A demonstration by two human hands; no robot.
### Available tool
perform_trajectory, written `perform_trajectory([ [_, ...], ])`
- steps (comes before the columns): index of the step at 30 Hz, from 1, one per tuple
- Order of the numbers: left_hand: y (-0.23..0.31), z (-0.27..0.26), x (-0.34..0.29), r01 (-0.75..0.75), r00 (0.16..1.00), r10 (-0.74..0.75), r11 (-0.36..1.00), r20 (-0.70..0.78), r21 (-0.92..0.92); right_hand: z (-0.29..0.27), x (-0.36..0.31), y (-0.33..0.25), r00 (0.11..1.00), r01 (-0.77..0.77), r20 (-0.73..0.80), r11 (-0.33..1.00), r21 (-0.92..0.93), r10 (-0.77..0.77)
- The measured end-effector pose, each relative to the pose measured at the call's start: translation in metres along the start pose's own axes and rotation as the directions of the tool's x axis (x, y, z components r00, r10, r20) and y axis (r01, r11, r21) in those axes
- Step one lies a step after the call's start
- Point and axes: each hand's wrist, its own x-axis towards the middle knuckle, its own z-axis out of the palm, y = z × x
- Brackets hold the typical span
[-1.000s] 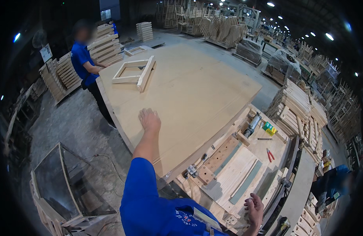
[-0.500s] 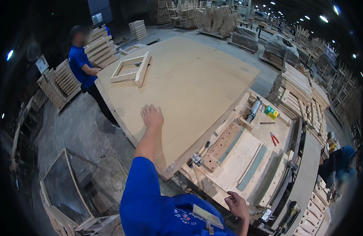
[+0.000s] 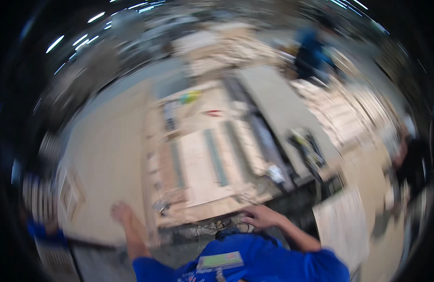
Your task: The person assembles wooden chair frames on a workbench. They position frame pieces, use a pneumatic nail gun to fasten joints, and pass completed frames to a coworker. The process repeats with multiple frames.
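The whole view is smeared by motion. My left hand (image 3: 122, 212) lies on the large tan board (image 3: 109, 141), fingers stretched out, with nothing held. On the same board, farther left, rests a small wooden frame (image 3: 71, 195). My right hand (image 3: 261, 217) is at the front edge of a wooden jig (image 3: 196, 174), its fingers loosely bent and apart, apparently holding nothing. Two green strips run along the jig, one being the right strip (image 3: 216, 157). Toward its back lie red-handled pliers (image 3: 213, 113) and a green and yellow box (image 3: 189, 97).
Right of the jig stretches a long grey surface (image 3: 283, 108) with a blurred tool (image 3: 306, 148) on it. Stacked wooden parts (image 3: 334, 110) stand beyond. One person (image 3: 313, 51) is at the back right, another (image 3: 414, 162) at the right edge, and a blue-clothed person (image 3: 45, 232) at lower left.
My view has swung to the right, so the jig now sits in the middle and the board at left. My left hand stays on the board; my right hand is now at the jig's front edge.
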Motion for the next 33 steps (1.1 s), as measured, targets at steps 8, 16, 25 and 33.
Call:
perform_trajectory([
  [8,0.028,0.016,-0.079,-0.054,0.924,0.000,0.990,-0.383,-0.131,0.005,-0.117,0.040,0.971,-0.113,-0.186,0.974,0.199,0.150],
  [16,0.054,0.000,-0.079,0.018,0.947,-0.054,0.993,-0.316,-0.117,0.027,-0.200,0.071,0.730,-0.618,-0.331,0.784,0.052,0.598],
  [25,0.066,-0.006,-0.082,0.173,0.858,-0.312,0.924,-0.408,-0.342,0.046,-0.199,0.093,0.686,-0.716,-0.200,0.698,-0.012,0.700],
  [33,0.057,0.002,-0.077,0.109,0.833,-0.260,0.943,-0.489,-0.316,0.051,-0.179,0.087,0.735,-0.658,-0.213,0.753,0.011,0.644],
])
